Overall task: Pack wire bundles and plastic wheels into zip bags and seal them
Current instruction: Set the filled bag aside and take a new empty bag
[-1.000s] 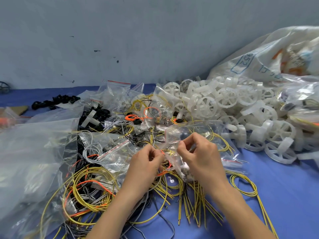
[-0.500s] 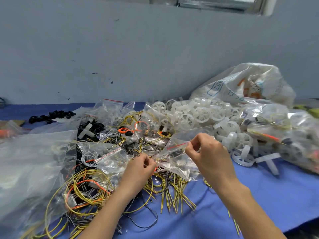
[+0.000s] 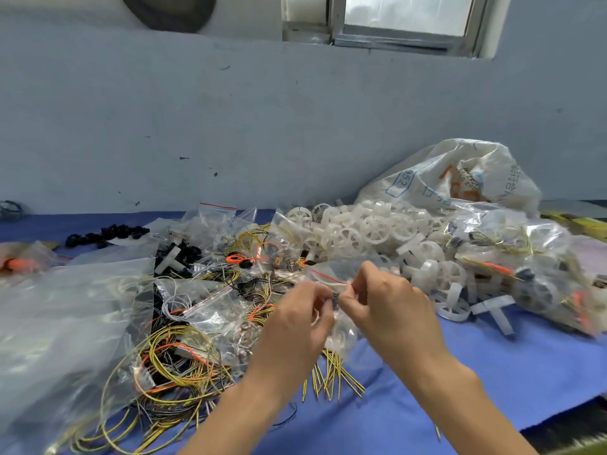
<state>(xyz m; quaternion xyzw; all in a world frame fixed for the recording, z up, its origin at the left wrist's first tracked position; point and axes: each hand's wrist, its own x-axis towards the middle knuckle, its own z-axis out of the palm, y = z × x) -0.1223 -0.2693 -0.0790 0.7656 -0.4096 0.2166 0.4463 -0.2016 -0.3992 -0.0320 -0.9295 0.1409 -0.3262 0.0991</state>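
Left hand (image 3: 295,320) raised, both pinching zip bag (image 3: 328,272)

Entry from my remote station, head camera, operator's body only. Left hand (image 3: 295,320): bare, back of the hand and knuckles on show. Right hand (image 3: 391,307): bare, likewise seen from the back. Left forearm (image 3: 236,412): bare from the wrist down to the lower edge of my view. Right forearm (image 3: 460,399): bare over the same stretch. Fingers (image 3: 354,303): motion-blurred, so I cannot make out nails or marks.
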